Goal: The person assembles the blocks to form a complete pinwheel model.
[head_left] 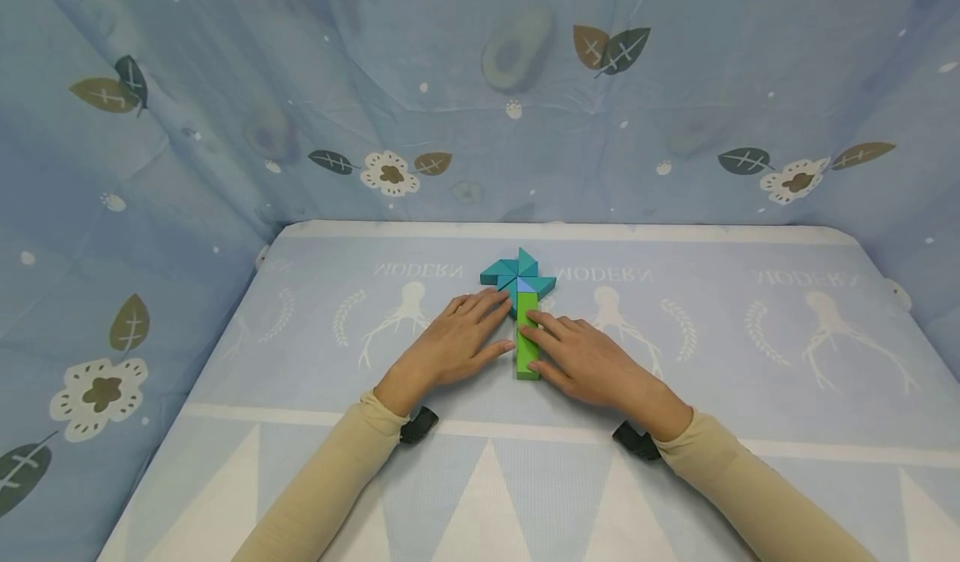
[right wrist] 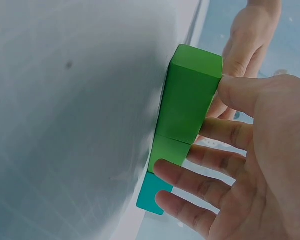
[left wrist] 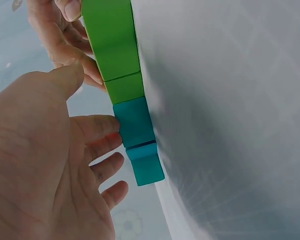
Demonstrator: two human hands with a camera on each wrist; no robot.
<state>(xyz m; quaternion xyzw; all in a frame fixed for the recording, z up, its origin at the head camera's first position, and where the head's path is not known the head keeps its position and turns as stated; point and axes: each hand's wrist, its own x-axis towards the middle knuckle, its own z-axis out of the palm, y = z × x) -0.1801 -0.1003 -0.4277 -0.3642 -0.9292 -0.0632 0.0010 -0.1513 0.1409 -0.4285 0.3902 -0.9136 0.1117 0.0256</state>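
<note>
Several teal triangular blocks [head_left: 527, 267] lie in a pinwheel shape on the table, with a small periwinkle triangle [head_left: 527, 287] near its centre. Below it runs a straight green stem, made of a longer green block [right wrist: 185, 102] and a shorter green block [left wrist: 125, 88]. My left hand [head_left: 459, 341] lies left of the stem, its index fingertip touching a teal block [left wrist: 134, 122] at the pinwheel's lower side. From the right, my right hand [head_left: 583, 360] rests its thumb and fingertips along the green stem. Its fingers are extended, not wrapped round the blocks.
A pale blue and white patterned cloth [head_left: 480, 479] covers the table. Blue printed fabric [head_left: 480, 87] hangs behind the far edge and along the sides. A black strap piece [head_left: 418, 425] shows at the left wrist, and another black piece [head_left: 636, 440] at the right.
</note>
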